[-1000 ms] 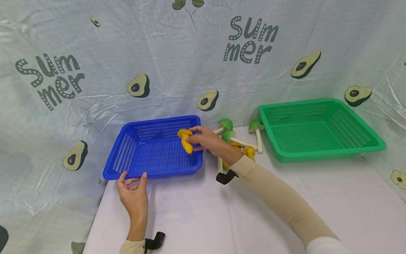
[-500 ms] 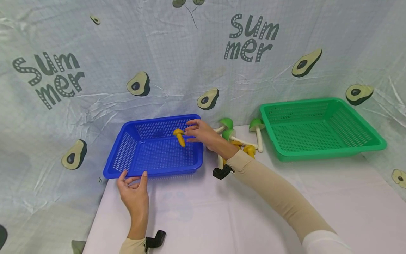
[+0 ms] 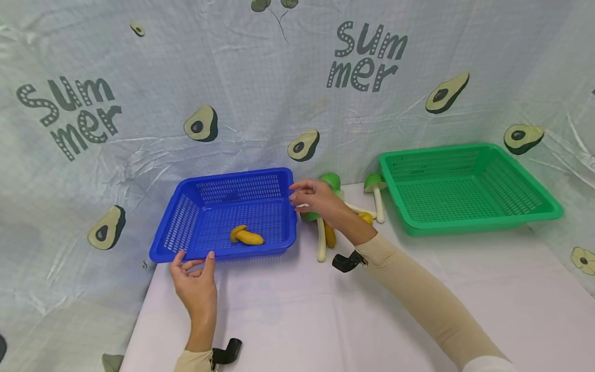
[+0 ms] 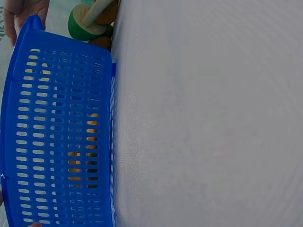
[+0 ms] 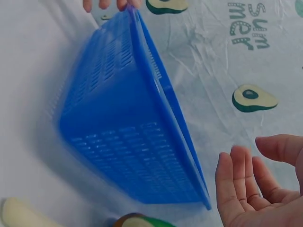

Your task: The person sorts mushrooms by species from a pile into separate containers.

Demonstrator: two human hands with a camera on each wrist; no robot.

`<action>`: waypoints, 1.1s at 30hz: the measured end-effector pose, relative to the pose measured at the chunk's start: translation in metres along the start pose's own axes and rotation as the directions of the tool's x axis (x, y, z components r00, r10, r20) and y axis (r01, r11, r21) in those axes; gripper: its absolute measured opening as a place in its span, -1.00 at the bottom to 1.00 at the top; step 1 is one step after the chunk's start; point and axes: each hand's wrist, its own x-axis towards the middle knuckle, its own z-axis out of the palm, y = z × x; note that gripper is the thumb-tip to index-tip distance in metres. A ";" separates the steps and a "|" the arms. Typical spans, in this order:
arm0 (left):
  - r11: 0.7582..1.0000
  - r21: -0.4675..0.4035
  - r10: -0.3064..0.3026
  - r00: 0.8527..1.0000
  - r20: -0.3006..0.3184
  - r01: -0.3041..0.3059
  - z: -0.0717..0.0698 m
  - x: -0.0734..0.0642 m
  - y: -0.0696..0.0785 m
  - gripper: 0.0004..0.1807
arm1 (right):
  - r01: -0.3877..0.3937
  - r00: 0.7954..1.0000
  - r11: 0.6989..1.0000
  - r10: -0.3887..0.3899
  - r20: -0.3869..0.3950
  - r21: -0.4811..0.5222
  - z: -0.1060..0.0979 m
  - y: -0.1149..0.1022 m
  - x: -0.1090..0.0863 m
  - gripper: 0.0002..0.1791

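My left hand grips the near rim of a blue plastic basket at its left part, with fingers over the edge. Inside that basket, near the front wall, lies one yellow toy mushroom; its orange colour shows through the slots in the left wrist view. My right hand hovers by the basket's right rim, fingers loosely spread and holding nothing. Below and beside it is a pile of mushrooms: green-capped ones with white stems and yellow ones, partly hidden by the right hand and forearm.
A green plastic basket with nothing in it stands at the right. One green-capped mushroom lies close to its left side. A printed cloth hangs behind the white table.
My right hand has let go of the yellow mushroom, which dropped into the blue basket. The hand has moved back right over the pile. My left hand has stayed on the rim.
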 end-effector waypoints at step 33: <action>1.000 0.024 -0.009 1.000 0.005 0.009 0.001 -0.001 0.001 -0.25 | 0.059 0.991 0.994 -0.069 -0.114 -0.088 -0.094 0.051 -0.067 -0.48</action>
